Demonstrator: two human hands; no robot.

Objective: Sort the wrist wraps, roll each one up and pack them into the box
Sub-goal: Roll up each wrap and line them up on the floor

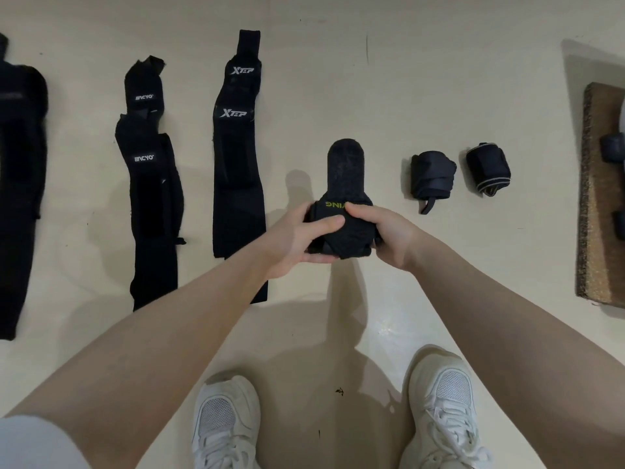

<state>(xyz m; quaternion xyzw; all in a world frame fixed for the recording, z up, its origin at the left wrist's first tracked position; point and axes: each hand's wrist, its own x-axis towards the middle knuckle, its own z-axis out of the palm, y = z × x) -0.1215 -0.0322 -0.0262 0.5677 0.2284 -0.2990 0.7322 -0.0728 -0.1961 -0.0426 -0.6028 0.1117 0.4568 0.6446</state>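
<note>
Here both hands, left hand point(306, 236) and right hand point(378, 231), clamp the wrap point(343, 184); its tail lies beyond the roll. Best roll tight, edges square, then press the tail shut.

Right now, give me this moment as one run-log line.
phase: rolling | left hand + right hand: grip wrap with green lettering | rolled wraps: on floor | flat wraps: unrolled

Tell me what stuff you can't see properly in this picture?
- Wrap being rolled: head view; left hand and right hand hide its middle and part of its yellow word.
- Far-left wrap: cut off by the left edge.
- Box: cut off by the right edge, so its contents are unclear.
</note>
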